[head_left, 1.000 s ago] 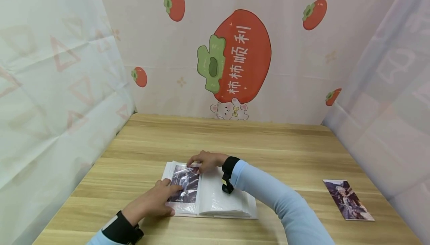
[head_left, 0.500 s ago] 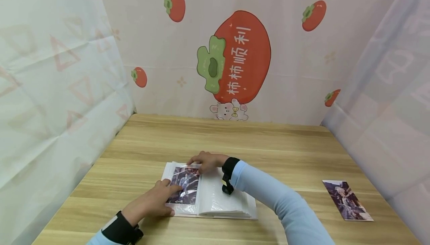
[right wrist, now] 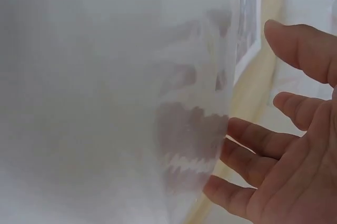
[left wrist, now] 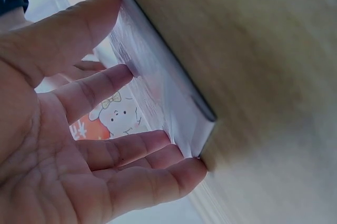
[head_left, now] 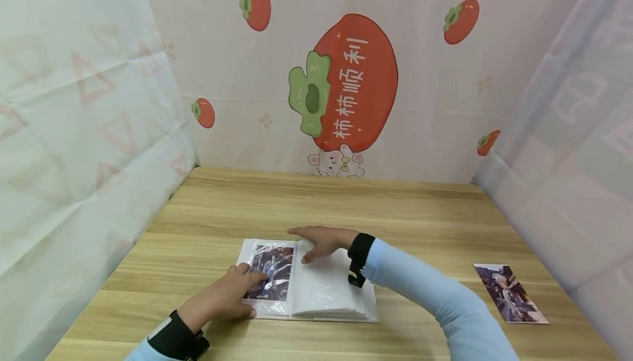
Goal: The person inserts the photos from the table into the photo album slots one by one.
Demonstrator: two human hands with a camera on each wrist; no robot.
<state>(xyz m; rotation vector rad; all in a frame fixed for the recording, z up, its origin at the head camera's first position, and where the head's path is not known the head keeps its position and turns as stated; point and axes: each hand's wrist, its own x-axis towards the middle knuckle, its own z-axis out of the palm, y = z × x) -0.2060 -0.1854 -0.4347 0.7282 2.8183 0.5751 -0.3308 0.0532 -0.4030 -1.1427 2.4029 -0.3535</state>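
A photo album (head_left: 372,300) lies open on the table. Under clear film on its left page sits a photo (head_left: 272,273) of a figure in dark, purplish surroundings. My left hand (head_left: 232,295) rests on that page's left side with fingers spread, one fingertip on the photo and the thumb by the near edge. In the left wrist view, fingertips (left wrist: 192,174) touch the album's corner and page. Over the far part of the blank right page (head_left: 326,289) is my right hand (head_left: 323,240), fingers loosely extended and holding nothing. The right wrist view shows its fingertips near the glossy sleeve's edge.
A second photo (head_left: 511,294) lies loose on the wooden table (head_left: 425,212), to the right of the album. Fabric walls (head_left: 415,146) printed with persimmons stand behind the table and at both sides.
My right hand has let go of the left page's far edge and shifted right, over the blank page. The left hand stays where it was.
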